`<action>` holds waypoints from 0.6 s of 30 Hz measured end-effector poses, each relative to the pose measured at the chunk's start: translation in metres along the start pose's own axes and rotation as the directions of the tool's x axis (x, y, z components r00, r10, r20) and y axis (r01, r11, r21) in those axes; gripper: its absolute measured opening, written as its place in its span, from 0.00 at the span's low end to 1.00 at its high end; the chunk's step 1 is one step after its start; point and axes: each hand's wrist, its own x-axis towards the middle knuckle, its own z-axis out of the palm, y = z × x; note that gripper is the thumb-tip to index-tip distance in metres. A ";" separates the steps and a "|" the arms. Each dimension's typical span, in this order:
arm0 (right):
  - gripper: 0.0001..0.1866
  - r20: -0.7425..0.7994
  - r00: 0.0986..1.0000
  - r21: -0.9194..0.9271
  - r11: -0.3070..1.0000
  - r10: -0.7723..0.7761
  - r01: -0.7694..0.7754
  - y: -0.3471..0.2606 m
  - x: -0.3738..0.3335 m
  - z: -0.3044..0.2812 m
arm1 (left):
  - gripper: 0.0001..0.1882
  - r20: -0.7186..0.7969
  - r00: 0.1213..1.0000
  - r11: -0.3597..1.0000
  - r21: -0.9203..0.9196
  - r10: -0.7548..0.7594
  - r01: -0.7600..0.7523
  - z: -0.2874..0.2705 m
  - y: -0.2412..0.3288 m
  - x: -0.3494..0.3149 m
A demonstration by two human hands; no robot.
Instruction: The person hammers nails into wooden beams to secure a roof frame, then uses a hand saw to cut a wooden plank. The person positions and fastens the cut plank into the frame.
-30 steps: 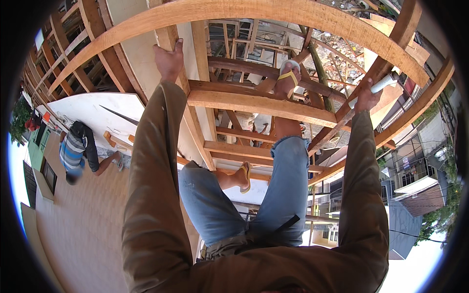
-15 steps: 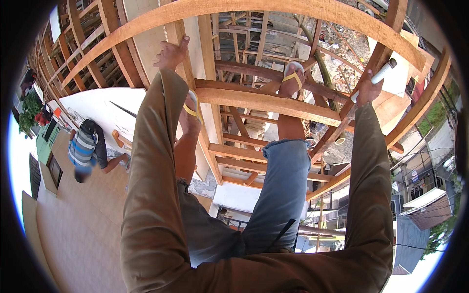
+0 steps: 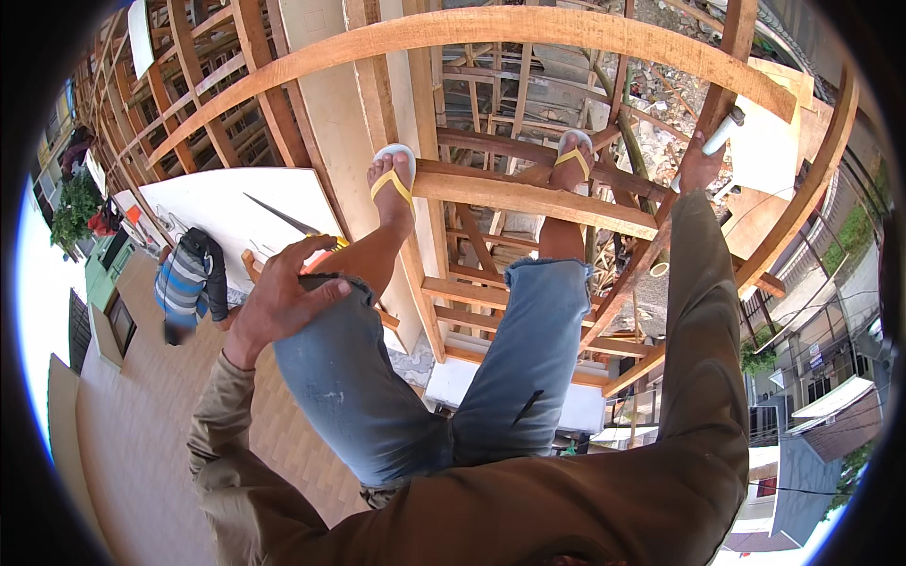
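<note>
My left hand (image 3: pixel 283 304) is open at my left knee, its fingers apart and the thumb over the frayed hem of the jeans. Just beyond its fingertips lies a handsaw (image 3: pixel 283 215) on a white board (image 3: pixel 226 189), its orange-yellow handle partly hidden by my leg. My right hand (image 3: pixel 698 168) is closed round a white tube-shaped handle (image 3: pixel 719 135) with a dark end, against a slanting wooden beam (image 3: pixel 719 99). My feet, in yellow-strapped flip-flops (image 3: pixel 400 181), rest on the timber frame.
A curved wooden beam (image 3: pixel 491 26) arches across the far side. Below the cross beam (image 3: pixel 538 198) are open gaps with rubble (image 3: pixel 665 85) far down. A person in a striped shirt (image 3: pixel 184 283) bends over at the left, near a tiled floor (image 3: pixel 151 415).
My left hand has let go of the upright timber and come back to my left knee. My left leg has swung outward. The right hand keeps its hold on the white handle.
</note>
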 end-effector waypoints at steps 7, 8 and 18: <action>0.36 0.047 0.998 -0.007 0.999 0.039 -0.039 0.001 0.001 -0.002 | 0.69 -0.529 0.808 0.956 -0.259 -0.261 0.139 0.153 -0.022 -0.193; 0.35 0.058 0.996 -0.047 0.997 0.061 -0.059 0.002 0.002 -0.003 | 0.70 -0.512 0.789 0.910 -0.392 -0.340 0.137 0.170 -0.013 -0.202; 0.35 0.105 0.994 0.029 0.999 0.027 -0.030 -0.016 0.000 -0.010 | 0.35 -0.663 0.693 0.958 -0.169 -0.284 0.230 0.243 -0.026 -0.277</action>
